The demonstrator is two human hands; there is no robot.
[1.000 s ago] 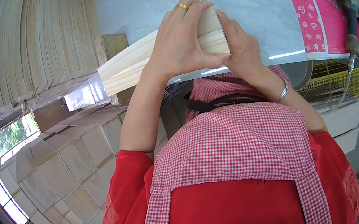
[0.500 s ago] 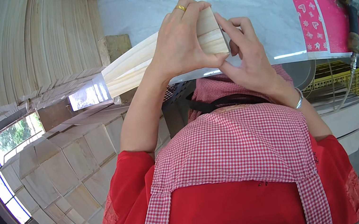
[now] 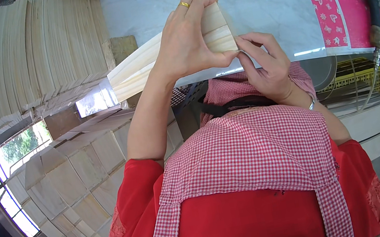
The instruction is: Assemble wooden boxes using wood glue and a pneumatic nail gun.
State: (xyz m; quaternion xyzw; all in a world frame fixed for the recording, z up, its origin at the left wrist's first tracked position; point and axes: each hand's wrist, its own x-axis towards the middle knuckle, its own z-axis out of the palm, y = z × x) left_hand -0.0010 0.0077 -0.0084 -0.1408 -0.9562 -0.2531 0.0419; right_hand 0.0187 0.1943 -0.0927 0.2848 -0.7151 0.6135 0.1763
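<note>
Wood strips point(image 3: 163, 54) sit bundled in the left hand's point(image 3: 187, 43) clenched grip; right hand point(image 3: 265, 67) pinches their end.

Left hand point(image 3: 187, 43) up in front of chest, fingers curled over the top, thumb underneath, grip closed tight. Gold ring on one finger. Left forearm runs bare from the red sleeve straight up to it. Right hand point(image 3: 265, 67) just beside and lower, fingertips pinching at the near end, wrist bent, bracelet on wrist.
</note>
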